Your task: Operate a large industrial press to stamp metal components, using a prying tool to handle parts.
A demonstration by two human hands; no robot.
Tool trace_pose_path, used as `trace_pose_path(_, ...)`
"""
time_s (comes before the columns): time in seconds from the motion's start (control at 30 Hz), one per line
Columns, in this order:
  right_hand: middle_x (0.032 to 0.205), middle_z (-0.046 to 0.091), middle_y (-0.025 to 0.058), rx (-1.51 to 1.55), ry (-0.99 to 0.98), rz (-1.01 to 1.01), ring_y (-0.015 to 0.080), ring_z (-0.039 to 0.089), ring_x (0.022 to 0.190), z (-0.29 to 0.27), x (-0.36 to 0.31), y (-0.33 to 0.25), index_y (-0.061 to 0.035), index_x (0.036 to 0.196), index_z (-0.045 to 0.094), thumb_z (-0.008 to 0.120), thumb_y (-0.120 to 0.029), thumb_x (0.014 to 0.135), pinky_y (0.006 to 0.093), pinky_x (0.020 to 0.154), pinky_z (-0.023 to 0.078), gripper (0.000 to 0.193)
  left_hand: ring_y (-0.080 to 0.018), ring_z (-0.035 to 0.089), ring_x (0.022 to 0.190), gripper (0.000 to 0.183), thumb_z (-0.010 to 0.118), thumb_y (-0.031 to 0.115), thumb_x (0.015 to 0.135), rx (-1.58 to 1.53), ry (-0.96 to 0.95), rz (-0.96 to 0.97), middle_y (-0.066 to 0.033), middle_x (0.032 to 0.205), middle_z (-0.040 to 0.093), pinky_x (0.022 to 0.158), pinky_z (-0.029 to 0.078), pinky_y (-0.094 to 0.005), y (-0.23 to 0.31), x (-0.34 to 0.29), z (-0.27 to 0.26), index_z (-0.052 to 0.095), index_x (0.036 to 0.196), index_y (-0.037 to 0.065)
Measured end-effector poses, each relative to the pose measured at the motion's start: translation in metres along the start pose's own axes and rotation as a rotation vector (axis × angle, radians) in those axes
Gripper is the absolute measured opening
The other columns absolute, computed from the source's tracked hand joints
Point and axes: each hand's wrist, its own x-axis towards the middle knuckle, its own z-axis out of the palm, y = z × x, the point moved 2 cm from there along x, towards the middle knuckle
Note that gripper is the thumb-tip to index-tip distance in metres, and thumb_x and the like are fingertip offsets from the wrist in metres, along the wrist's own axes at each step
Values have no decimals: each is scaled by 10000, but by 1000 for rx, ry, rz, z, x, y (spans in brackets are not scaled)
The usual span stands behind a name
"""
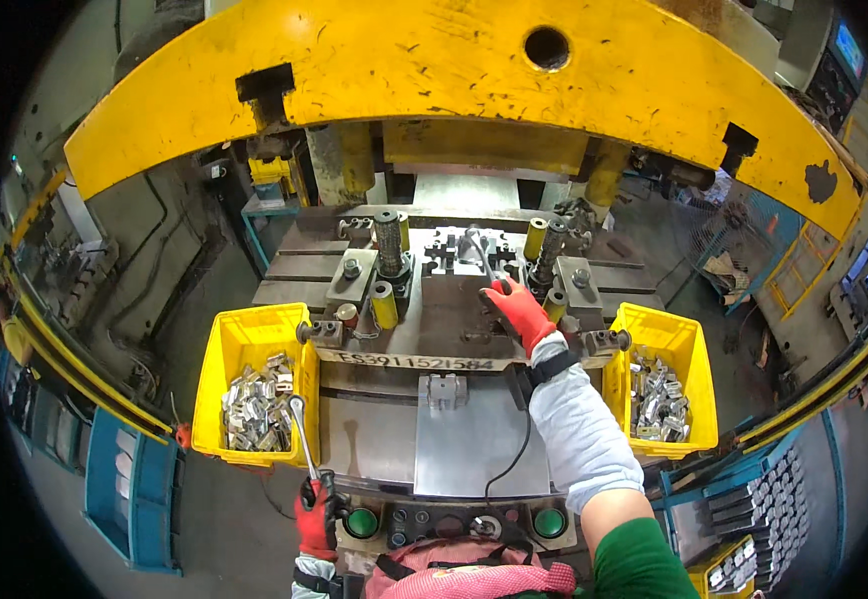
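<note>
My right hand (521,311), in a red glove, reaches out over the press die (454,299). It is closed round the handle of a slim metal rod with a rounded head (481,252), whose tip is at the bright metal fixture in the die's middle. Low on the left, my left hand (318,514), in a red and black glove, grips a second metal rod with a rounded head (302,427). That rod points up beside the left yellow bin (256,457). Whether either head touches a part is too small to tell.
A second yellow bin (694,349) of metal parts stands right of the die. Guide posts (388,245) rise at both sides. A yellow press beam (434,70) spans overhead. Near me is a control panel with green buttons (549,522); a small metal block (442,390) sits on the plate.
</note>
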Motion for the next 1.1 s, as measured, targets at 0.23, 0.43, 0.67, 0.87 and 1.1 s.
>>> trace_pose_path(0.23, 950, 573, 136, -308, 86, 78, 278, 533, 901, 16, -22, -26, 13, 1202, 335, 515, -327, 760, 348, 758, 405, 586, -121, 502, 425, 214, 528, 230, 806, 0, -30, 27, -41, 563, 514, 380, 413, -219, -21, -3, -10, 516, 925, 53)
trace_pose_path(0.43, 827, 571, 73, 8, 145, -45, 167, 519, 768, 27, -7, 6, -37, 980, 497, 511, -282, 794, 290, 709, 401, 308, -130, 504, 435, 172, 548, 125, 777, -74, 77, -3, -46, 612, 525, 364, 400, -240, -45, -4, -42, 500, 921, 44)
trace_pose_path(0.67, 720, 535, 36, 165, -61, 81, 129, 472, 638, 19, -1, 23, -75, 947, 528, 510, -278, 796, 270, 584, 374, 254, -125, 488, 408, 157, 554, 127, 779, -77, 115, -58, -36, 599, 511, 340, 382, -244, -34, -13, -45, 490, 897, 46)
trace_pose_path(0.87, 772, 559, 42, 242, 19, -59, 112, 470, 703, -2, -3, 20, -11, 923, 521, 524, -235, 788, 259, 636, 385, 261, -106, 488, 466, 220, 557, 134, 784, -55, 89, 108, -35, 658, 529, 390, 389, -223, -58, 4, -45, 469, 961, 38)
trace_pose_path(1.1, 978, 520, 59, 124, 662, -11, 99, 486, 793, -88, -203, 20, -48, 1246, 311, 467, -96, 822, 225, 674, 398, 454, -167, 497, 804, 449, 579, 168, 772, 151, 669, 110, -92, 995, 502, 728, 406, -280, -80, -13, -105, 382, 1131, -16)
